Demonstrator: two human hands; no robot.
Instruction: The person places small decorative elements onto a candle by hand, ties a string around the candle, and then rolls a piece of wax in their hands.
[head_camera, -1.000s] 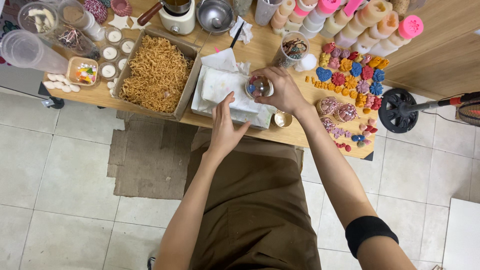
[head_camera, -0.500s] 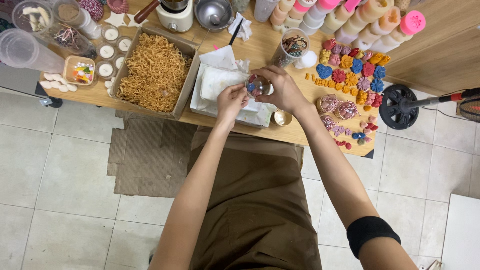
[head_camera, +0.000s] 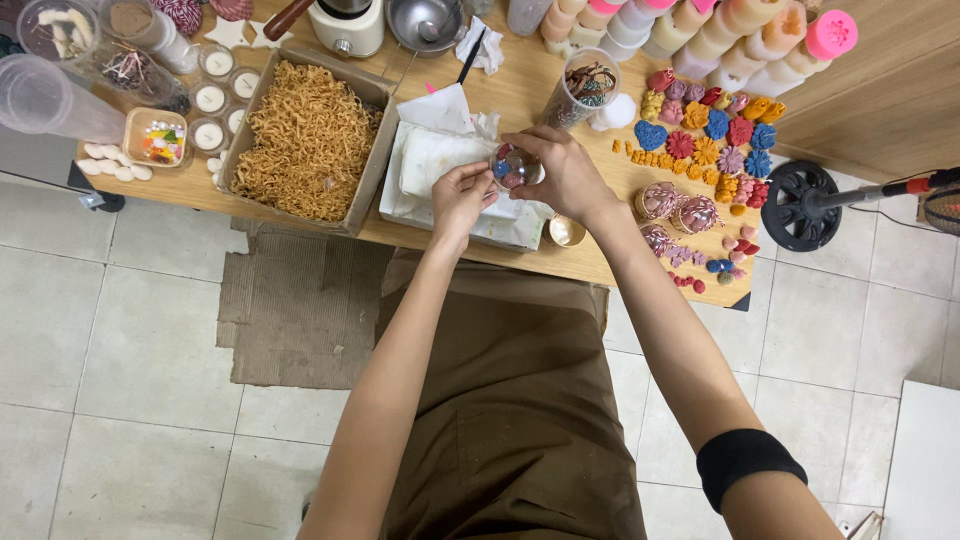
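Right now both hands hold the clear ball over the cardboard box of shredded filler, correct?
Not quite. In the head view the left hand and right hand hold the clear ball over the white paper-lined tray, not over the cardboard box of shredded filler beside it.

Tan shredded filling (head_camera: 305, 135), brown apron (head_camera: 510, 400) (plain), red-and-white twine balls (head_camera: 678, 212).

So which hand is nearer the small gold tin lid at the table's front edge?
The right. The right hand holds the clear ball just above the gold lid, its wrist passing beside it. The left hand is further left, over the white cloth pad.
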